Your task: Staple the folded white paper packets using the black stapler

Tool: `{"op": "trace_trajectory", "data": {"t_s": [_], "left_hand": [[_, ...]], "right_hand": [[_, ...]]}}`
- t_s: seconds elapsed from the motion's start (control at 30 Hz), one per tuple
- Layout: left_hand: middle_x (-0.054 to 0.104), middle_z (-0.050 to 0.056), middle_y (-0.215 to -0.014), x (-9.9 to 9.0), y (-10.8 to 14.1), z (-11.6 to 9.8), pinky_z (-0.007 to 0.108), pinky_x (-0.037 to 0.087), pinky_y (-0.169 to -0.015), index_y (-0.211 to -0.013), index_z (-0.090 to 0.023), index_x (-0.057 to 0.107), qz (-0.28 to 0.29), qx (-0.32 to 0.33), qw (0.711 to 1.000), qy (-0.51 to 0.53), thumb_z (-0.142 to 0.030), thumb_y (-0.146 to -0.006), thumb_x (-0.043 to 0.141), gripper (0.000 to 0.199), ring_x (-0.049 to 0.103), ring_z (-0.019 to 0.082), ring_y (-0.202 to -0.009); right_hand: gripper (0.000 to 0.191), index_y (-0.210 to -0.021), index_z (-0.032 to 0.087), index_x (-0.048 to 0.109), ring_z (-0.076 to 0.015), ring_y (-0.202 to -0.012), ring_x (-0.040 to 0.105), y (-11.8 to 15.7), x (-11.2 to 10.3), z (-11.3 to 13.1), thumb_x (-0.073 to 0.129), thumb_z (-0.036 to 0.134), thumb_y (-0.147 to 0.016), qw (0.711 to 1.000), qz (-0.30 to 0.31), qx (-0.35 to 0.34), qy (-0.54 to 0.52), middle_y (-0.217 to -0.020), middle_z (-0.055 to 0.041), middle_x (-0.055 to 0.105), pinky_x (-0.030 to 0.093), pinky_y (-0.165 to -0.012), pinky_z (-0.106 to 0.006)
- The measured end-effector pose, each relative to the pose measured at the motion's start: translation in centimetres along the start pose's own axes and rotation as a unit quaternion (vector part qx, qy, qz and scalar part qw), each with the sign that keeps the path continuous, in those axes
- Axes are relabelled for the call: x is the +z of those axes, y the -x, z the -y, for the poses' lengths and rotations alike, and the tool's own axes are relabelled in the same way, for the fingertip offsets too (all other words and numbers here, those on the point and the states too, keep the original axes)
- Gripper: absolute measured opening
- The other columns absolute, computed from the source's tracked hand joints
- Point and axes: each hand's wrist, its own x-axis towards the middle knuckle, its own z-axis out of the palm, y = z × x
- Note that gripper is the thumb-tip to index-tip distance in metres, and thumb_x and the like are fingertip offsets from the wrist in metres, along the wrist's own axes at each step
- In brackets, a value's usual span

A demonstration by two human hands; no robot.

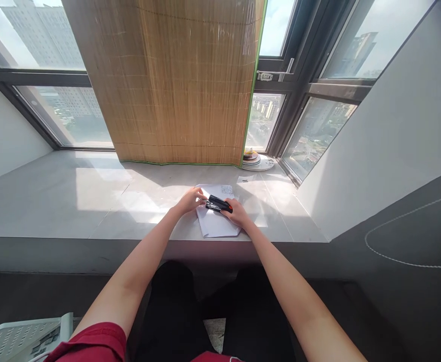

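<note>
A black stapler (219, 203) is held over the white sheets of paper (221, 226) on the sill. Its upper arm looks lifted away from its lower part. My right hand (237, 213) grips the stapler's rear end, where a bit of orange shows. At the opposite end, my left hand (190, 200) has its thumb and fingers drawn together in a pinch beside the stapler's nose. Whatever lies between those fingertips is too small to make out. The paper has a small printed patch near its upper right corner.
The pale window sill (160, 221) ends at a front edge above my legs. A bamboo blind (182, 90) hangs down to its back. Stacked plates (253, 161) stand by the window corner, near a small slip (246, 179). A light green plastic basket (20, 337) is at lower left.
</note>
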Motion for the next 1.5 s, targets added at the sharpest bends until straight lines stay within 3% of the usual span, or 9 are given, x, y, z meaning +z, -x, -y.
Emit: {"op": "trace_trajectory", "data": {"t_s": [0.37, 0.53, 0.7, 0.87, 0.97, 1.07, 1.2, 1.27, 1.5], "left_hand": [[0.077, 0.009, -0.101, -0.2, -0.7, 0.4, 0.044, 0.053, -0.097, -0.099, -0.026, 0.088, 0.074, -0.018, 0.997, 0.031, -0.037, -0.086, 0.079, 0.019, 0.065, 0.029, -0.102], [0.079, 0.01, -0.119, 0.5, 1.7, -0.8, 0.049, 0.054, -0.106, -0.138, -0.026, 0.076, -0.018, -0.114, 0.993, 0.002, -0.034, -0.08, 0.085, 0.06, 0.066, 0.034, -0.119], [0.074, 0.013, -0.14, 2.3, 3.8, -2.7, 0.053, 0.047, -0.121, -0.151, -0.021, 0.063, -0.065, -0.171, 0.983, 0.037, -0.028, -0.082, 0.08, 0.072, 0.065, 0.036, -0.136], [0.078, 0.011, -0.129, 5.2, 3.1, -5.6, 0.066, 0.02, -0.135, -0.161, -0.021, 0.046, -0.072, -0.144, 0.985, 0.055, -0.009, -0.082, 0.063, 0.082, 0.074, 0.032, -0.122], [0.079, 0.009, -0.121, 6.6, 2.4, -7.0, 0.069, 0.017, -0.134, -0.161, -0.023, 0.041, -0.071, -0.122, 0.988, 0.066, -0.008, -0.08, 0.062, 0.085, 0.076, 0.032, -0.113], [0.078, 0.01, -0.121, 7.1, 2.3, -7.2, 0.069, 0.019, -0.133, -0.165, -0.023, 0.035, -0.065, -0.122, 0.987, 0.084, -0.009, -0.082, 0.063, 0.089, 0.075, 0.033, -0.118], [0.075, 0.013, -0.134, 6.4, 2.6, -6.2, 0.056, 0.044, -0.123, -0.166, -0.024, 0.036, -0.04, -0.111, 0.987, 0.113, -0.014, -0.086, 0.064, 0.085, 0.068, 0.033, -0.134], [0.071, 0.014, -0.143, 5.7, 2.8, -5.5, 0.052, 0.05, -0.117, -0.164, -0.024, 0.039, -0.028, -0.101, 0.99, 0.099, -0.017, -0.091, 0.061, 0.077, 0.065, 0.033, -0.139], [0.07, 0.011, -0.147, 3.7, 4.8, -3.4, 0.052, 0.043, -0.126, -0.125, -0.022, 0.073, -0.025, -0.047, 0.999, 0.002, -0.015, -0.094, 0.054, 0.037, 0.06, 0.031, -0.143]], "right_hand": [[0.021, -0.108, 0.024, 0.065, -0.0247, -0.096, 0.059, 0.0, -0.4, 0.4, 0.072, 0.03, -0.09, 1.0, 0.008, -0.003, -0.012, -0.095, -0.0037, 0.064, 0.046, -0.084, -0.034], [0.025, -0.112, 0.025, 0.065, -0.0248, -0.095, 0.06, 0.0, -0.3, 0.3, 0.073, 0.031, -0.089, 1.0, 0.005, 0.007, -0.014, -0.097, -0.0042, 0.064, 0.047, -0.087, -0.036], [0.021, -0.108, 0.024, 0.064, -0.0249, -0.096, 0.06, -0.1, -0.2, 0.1, 0.072, 0.031, -0.089, 1.0, 0.005, -0.003, -0.016, -0.098, -0.0042, 0.065, 0.047, -0.088, -0.037], [0.026, -0.11, 0.024, 0.061, -0.0253, -0.096, 0.059, -0.2, 0.2, 0.1, 0.071, 0.03, -0.087, 1.0, -0.002, 0.001, -0.015, -0.101, -0.0059, 0.064, 0.048, -0.09, -0.038], [0.026, -0.109, 0.024, 0.059, -0.0264, -0.099, 0.059, -0.3, 0.1, 0.1, 0.07, 0.029, -0.086, 1.0, -0.008, 0.002, -0.014, -0.102, -0.0064, 0.066, 0.048, -0.092, -0.039], [0.024, -0.104, 0.024, 0.058, -0.0257, -0.096, 0.059, -0.3, -0.2, 0.2, 0.071, 0.03, -0.084, 1.0, -0.009, 0.01, -0.009, -0.1, -0.0051, 0.067, 0.048, -0.09, -0.039], [0.025, -0.103, 0.024, 0.059, -0.0249, -0.094, 0.062, -0.3, -0.6, 0.5, 0.072, 0.034, -0.084, 1.0, -0.009, 0.005, -0.019, -0.1, -0.0046, 0.069, 0.048, -0.089, -0.038], [0.03, -0.11, 0.024, 0.061, -0.0247, -0.094, 0.064, -0.1, -0.7, 0.7, 0.073, 0.034, -0.084, 0.999, -0.012, 0.008, -0.033, -0.102, -0.0042, 0.071, 0.049, -0.088, -0.038], [0.035, -0.115, 0.025, 0.066, -0.0241, -0.092, 0.065, 0.3, -0.5, 0.3, 0.075, 0.038, -0.084, 0.999, -0.025, 0.016, -0.044, -0.1, -0.003, 0.073, 0.05, -0.087, -0.037]]}}
